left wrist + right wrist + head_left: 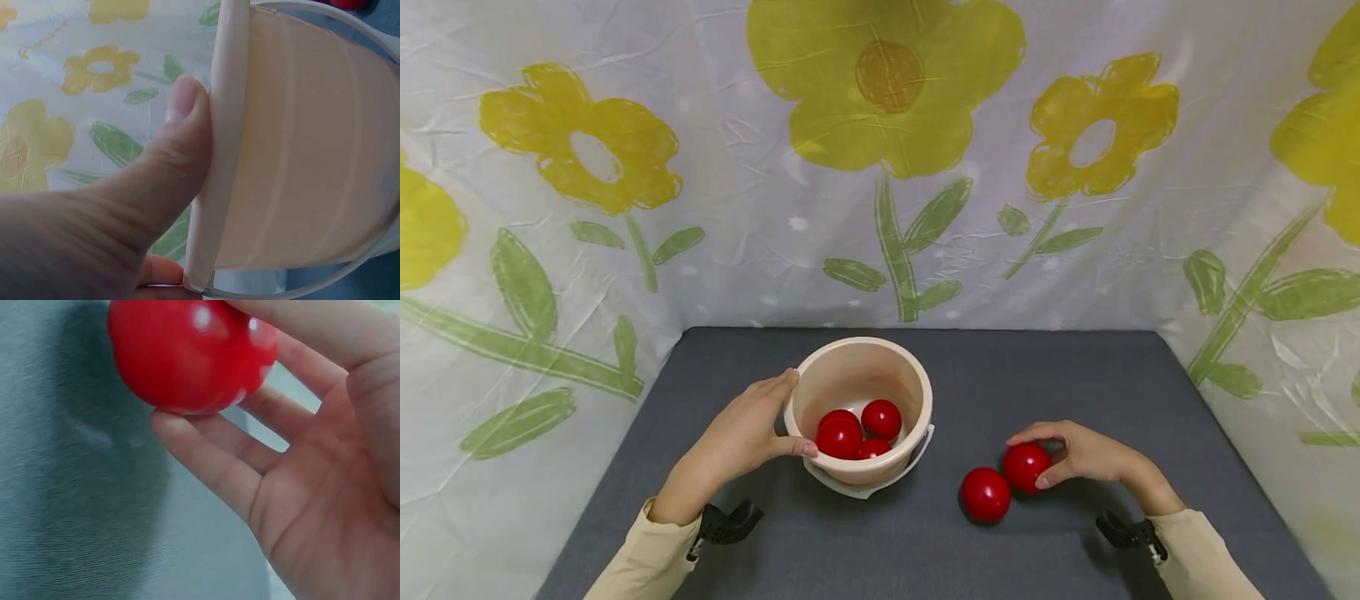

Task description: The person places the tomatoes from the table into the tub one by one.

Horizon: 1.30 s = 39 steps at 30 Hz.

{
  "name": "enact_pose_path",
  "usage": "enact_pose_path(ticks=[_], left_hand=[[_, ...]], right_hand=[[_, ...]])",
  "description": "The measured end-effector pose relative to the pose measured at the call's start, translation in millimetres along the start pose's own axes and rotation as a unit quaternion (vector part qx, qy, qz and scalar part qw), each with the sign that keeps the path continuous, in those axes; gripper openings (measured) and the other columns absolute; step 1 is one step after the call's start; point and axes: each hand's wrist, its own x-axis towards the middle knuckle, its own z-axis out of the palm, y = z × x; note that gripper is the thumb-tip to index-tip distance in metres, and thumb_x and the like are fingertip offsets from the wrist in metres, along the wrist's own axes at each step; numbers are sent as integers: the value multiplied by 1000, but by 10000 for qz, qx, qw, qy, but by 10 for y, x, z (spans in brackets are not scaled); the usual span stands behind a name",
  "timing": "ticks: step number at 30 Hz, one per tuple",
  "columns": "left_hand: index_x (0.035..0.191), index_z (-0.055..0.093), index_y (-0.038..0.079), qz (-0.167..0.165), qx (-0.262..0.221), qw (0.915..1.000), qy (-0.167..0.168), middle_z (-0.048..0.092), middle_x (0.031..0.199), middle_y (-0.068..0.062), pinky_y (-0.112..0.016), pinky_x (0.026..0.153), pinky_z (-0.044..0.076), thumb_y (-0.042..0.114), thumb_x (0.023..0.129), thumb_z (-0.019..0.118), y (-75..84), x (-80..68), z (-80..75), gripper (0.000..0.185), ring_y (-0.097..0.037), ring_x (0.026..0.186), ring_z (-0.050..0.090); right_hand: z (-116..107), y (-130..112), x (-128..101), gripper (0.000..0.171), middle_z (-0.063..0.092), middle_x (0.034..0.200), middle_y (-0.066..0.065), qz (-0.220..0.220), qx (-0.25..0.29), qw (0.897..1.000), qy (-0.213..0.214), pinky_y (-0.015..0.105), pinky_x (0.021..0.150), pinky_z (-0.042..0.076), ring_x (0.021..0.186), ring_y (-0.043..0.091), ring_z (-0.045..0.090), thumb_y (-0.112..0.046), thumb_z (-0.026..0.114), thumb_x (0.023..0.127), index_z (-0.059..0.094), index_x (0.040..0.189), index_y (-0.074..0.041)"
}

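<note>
A cream bucket (862, 400) stands upright on the dark cloth, with several red balls (840, 436) inside it. My left hand (741, 437) holds the bucket's left rim, thumb at the front and fingertips farther back. In the left wrist view, the thumb (181, 137) lies against the rim (222, 144). To the right of the bucket, my right hand (1071, 457) grips a red ball (1024, 467) between thumb and fingers. Its fingers (212, 465) are under and around the ball in the right wrist view. Another red ball (986, 495) lies just left of the gripped one.
The bucket's white handle (880, 486) hangs down around its front side. A dark grey cloth (1037, 375) covers the table. Behind and at both sides hangs a pale curtain (745, 217) printed with yellow flowers. Each wrist wears a black device (730, 522).
</note>
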Motion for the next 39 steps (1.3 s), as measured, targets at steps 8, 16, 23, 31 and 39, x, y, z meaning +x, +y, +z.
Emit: enact_pose_path(ticks=[8, 16, 23, 31, 39], left_hand=[[150, 38, -1, -180, 100, 9998, 84, 44, 153, -22, -62, 105, 44, 56, 66, 83, 26, -32, 30, 111, -46, 136, 45], [150, 38, 1, -195, 189, 9993, 244, 46, 151, -22, -61, 102, 46, 56, 69, 81, 63, -55, 72, 107, -45, 135, 46], [149, 40, 1, -170, 182, 9989, 390, 47, 151, -21, -61, 100, 47, 55, 70, 81, 54, -63, 100, 104, -45, 134, 47], [149, 40, 1, -151, 287, 9987, 404, 47, 150, -22, -61, 98, 49, 55, 70, 81, 38, -60, 88, 104, -45, 134, 47], [149, 40, 0, -148, 221, 9989, 390, 47, 150, -23, -62, 96, 49, 56, 71, 80, 53, -59, 85, 104, -45, 134, 46]], right_hand=[[-144, -190, 71, 60, 49, 139, 30, -52, -13, 9996, 291, 31, 82, 61, 106, 7, 66, -11, 75, 87, 50, 139, 5], [-266, -464, 220, 61, 49, 140, 25, -131, -137, 9975, 680, 28, 83, 60, 104, 10, 68, -12, 76, 86, 51, 140, -1], [-360, -682, 450, 60, 51, 142, 19, -217, -276, 9940, 1036, 28, 84, 60, 104, 16, 68, -14, 76, 87, 52, 141, -7], [-390, -870, 726, 58, 51, 145, 14, -333, -267, 9913, 1243, 29, 85, 60, 111, 21, 64, -15, 75, 88, 53, 142, -14], [-426, -1044, 943, 58, 53, 144, 11, -252, -269, 9899, 1370, 30, 87, 59, 118, 30, 57, -19, 75, 88, 53, 142, -19]])
